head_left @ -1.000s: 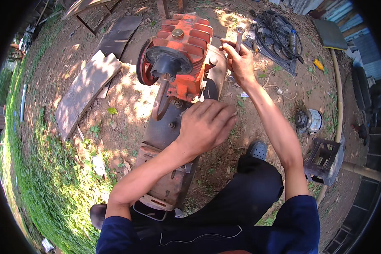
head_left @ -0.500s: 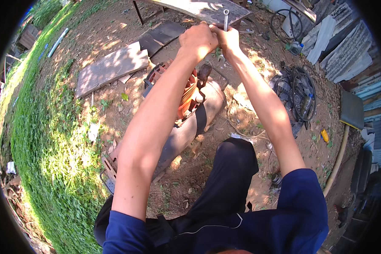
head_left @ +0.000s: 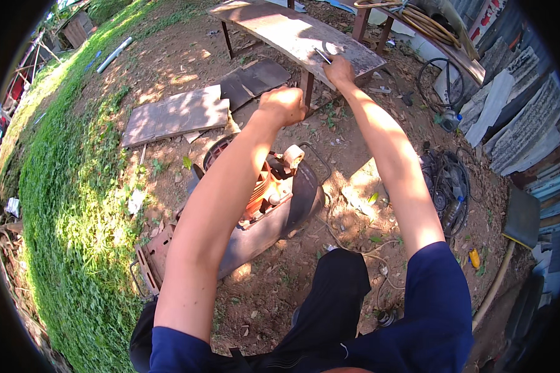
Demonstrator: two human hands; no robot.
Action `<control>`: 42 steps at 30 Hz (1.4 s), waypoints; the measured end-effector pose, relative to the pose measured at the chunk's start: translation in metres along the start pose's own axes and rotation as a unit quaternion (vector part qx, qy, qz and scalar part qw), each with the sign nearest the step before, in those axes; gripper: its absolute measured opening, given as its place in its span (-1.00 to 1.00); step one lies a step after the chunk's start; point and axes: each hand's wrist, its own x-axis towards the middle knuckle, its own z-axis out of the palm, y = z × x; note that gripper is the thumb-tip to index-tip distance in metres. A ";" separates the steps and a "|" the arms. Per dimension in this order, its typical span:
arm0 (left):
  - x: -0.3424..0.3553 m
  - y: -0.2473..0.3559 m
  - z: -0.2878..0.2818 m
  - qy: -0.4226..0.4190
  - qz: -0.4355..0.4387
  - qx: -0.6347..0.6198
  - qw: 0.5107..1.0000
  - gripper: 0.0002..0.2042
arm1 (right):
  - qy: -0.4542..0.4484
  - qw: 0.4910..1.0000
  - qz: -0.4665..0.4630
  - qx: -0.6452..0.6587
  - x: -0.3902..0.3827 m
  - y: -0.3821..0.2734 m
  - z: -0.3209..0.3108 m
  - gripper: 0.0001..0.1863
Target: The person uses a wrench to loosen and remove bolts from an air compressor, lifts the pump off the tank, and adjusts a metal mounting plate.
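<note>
Over the near end of the wooden bench (head_left: 264, 17) my right hand (head_left: 340, 72) grips a metal wrench (head_left: 323, 56) near the bench top; whether they touch it I cannot tell. My left hand (head_left: 283, 105) is closed, lower and left of the right one, in front of the bench's leg; what it holds, if anything, is hidden. Below my arms lies the orange compressor pump (head_left: 258, 196) on its dark rusty tank (head_left: 298, 211), with a handle at the far end, partly hidden by my left forearm.
Broken boards (head_left: 174, 115) lie left of the bench. Coiled black hoses (head_left: 447, 193) lie at the right, along with corrugated sheets (head_left: 522, 118) and a yellow object (head_left: 475, 258). A plank shelf with tan coiled hose (head_left: 426, 22) stands behind right. Grass (head_left: 74, 217) covers the left.
My view has swung up from the compressor toward the bench. My right hand has moved forward with the wrench, now tilted over the bench; my left hand has risen from the compressor, then dropped slightly.
</note>
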 end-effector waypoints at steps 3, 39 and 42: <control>-0.003 0.011 -0.005 0.001 -0.030 0.013 0.999 -0.67 | -0.015 0.998 0.028 -0.047 0.031 0.007 0.012 -0.63; -0.171 -0.008 -0.010 0.148 0.167 0.179 0.958 -0.66 | -0.165 0.923 0.076 0.338 -0.363 0.024 -0.034 -0.72; -0.178 -0.005 -0.009 0.163 0.184 0.165 0.955 -0.60 | -0.192 0.917 0.111 0.331 -0.384 0.019 -0.054 -0.63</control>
